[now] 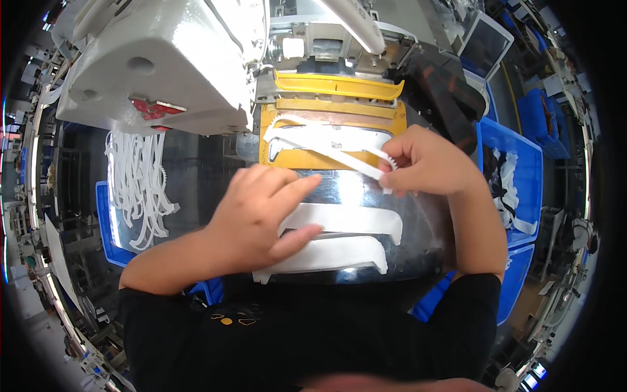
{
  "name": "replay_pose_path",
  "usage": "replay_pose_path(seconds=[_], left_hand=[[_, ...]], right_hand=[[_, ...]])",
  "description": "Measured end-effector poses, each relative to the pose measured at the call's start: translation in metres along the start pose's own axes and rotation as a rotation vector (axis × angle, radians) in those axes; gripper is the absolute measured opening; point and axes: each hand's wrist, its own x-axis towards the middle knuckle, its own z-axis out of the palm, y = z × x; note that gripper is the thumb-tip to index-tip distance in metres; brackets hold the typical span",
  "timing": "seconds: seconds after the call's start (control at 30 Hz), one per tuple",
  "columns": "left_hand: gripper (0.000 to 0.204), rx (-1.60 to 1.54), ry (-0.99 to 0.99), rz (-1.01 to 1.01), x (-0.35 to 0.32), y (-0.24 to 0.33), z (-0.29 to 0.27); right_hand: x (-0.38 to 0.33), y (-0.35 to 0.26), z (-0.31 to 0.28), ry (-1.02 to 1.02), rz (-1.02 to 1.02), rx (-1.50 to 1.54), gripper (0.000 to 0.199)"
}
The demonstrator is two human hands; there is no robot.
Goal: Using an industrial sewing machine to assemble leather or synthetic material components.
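Observation:
My right hand [428,160] pinches the end of a narrow white toothed strip [353,161] between thumb and fingers. The strip slants up and left over the yellow template plate [398,121] of a sewing machine. Part of the strip lies in a loop across the plate's slot. My left hand [258,212] is spread, thumb and forefinger apart, with nothing between them. Just right of it on the shiny metal table, a curved white fabric piece [353,219] lies behind a similar white piece [336,253]. The left hand partly covers both.
The white machine head [163,75] overhangs the left side. Behind the plate runs a yellow clamp bar [339,85]. Several white strips [138,183] hang at the left, near a blue bin [103,209]. At the right, another blue bin [532,171] holds white and black pieces, below a tilted screen [485,47].

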Motion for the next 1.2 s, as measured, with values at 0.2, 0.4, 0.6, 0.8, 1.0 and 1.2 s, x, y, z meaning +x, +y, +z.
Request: replay_pose_path(seconds=[0.2,0.4,0.6,0.8,1.0,1.2], left_hand=[[0.064,0.298,0.148,-0.092,-0.008,-0.036,0.012],[0.064,0.277,0.058,-0.163,-0.004,-0.040,0.012],[0.065,0.260,0.077,-0.155,-0.007,-0.044,0.010],[0.067,0.213,0.090,-0.177,-0.010,-0.045,0.009],[0.066,0.271,0.026,-0.207,-0.009,-0.046,0.007],[0.062,0.302,0.020,-0.201,-0.007,-0.043,0.003]], right_hand=[[0.001,-0.003,-0.023,0.144,0.049,-0.185,0.015],[0.008,0.010,-0.023,0.291,-0.022,-0.192,0.018],[0.009,0.008,-0.017,0.479,-0.042,-0.324,0.030],[0.012,0.010,-0.017,0.517,0.015,-0.488,0.041],[0.013,0.004,-0.016,0.531,0.104,-0.603,0.046],[0.010,0.003,-0.015,0.541,0.092,-0.649,0.045]])
